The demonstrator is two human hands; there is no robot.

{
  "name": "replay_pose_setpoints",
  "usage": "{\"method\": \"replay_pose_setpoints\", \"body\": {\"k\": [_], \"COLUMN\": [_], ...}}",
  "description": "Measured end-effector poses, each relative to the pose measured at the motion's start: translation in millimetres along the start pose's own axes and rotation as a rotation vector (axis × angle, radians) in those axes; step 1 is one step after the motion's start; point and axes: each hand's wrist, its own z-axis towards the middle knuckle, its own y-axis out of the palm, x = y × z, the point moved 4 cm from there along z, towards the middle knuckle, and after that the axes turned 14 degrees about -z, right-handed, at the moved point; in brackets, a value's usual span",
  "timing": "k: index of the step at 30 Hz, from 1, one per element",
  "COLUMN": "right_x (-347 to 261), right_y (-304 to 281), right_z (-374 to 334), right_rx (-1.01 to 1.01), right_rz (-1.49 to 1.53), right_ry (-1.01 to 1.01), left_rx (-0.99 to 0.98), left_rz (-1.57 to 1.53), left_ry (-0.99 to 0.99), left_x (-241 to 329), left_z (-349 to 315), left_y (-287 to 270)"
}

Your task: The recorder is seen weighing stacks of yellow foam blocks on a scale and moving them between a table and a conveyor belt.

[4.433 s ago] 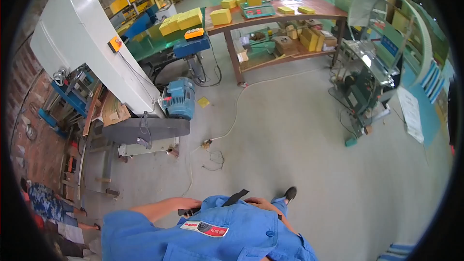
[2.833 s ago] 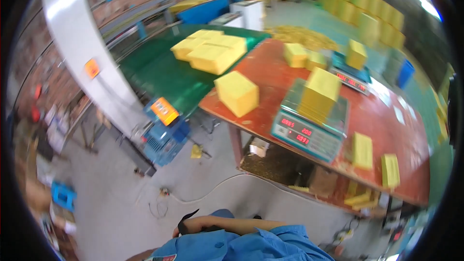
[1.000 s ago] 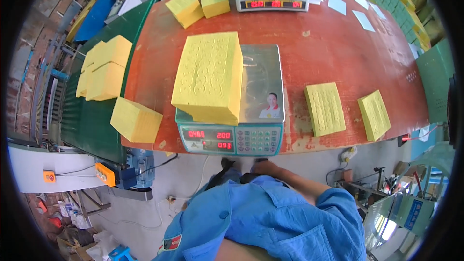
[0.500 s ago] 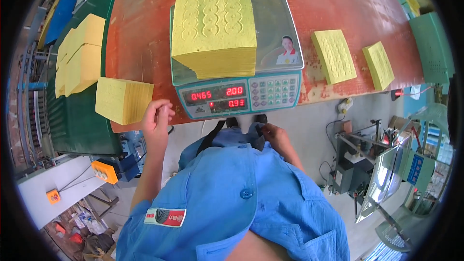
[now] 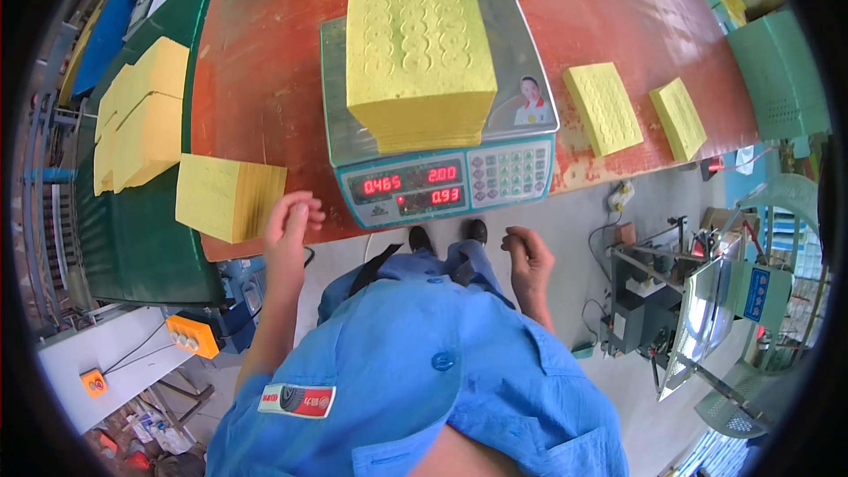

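My left hand (image 5: 294, 216) is at the front edge of the table, fingers loosely bent and apart, with nothing in it. Just left of it stands a stack of yellow paper sheets (image 5: 225, 194). My right hand (image 5: 528, 267) hangs in front of my right hip, fingers curled inward, with nothing visible in it. A digital scale (image 5: 521, 146) with lit red figures and a keypad faces me on the table. On its metal pan rests a tall stack of yellow embossed paper (image 5: 420, 53), its lower sheets set slightly inward. Neither hand touches the scale.
Two thinner yellow stacks (image 5: 603, 109) (image 5: 678, 119) lie right of the scale on the red table (image 5: 265, 62). More yellow paper (image 5: 146, 119) sits on a green surface at left. Machinery with a clear panel (image 5: 698, 327) stands on the floor at right.
My right hand has moved away from the dark item at my waist, out to the right. My left hand stays by the table edge. The view has shifted slightly.
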Motion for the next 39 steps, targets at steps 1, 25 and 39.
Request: {"method": "replay_pose_setpoints", "body": {"k": [1,25,39], "right_x": [-7,-112,-232], "right_y": [-9,-82,121], "right_z": [11,131,10], "right_rx": [0.044,-0.503,-0.886], "right_rz": [0.007,0.144,0.099], "right_ry": [-0.022,-0.495,-0.808], "left_rx": [0.020,0.886,0.166], "left_rz": [0.073,-0.195,0.080], "left_ry": [0.046,0.129,-0.214], "left_x": [8,25,68], "left_z": [-9,25,28], "left_y": [-5,-182,-86]}}
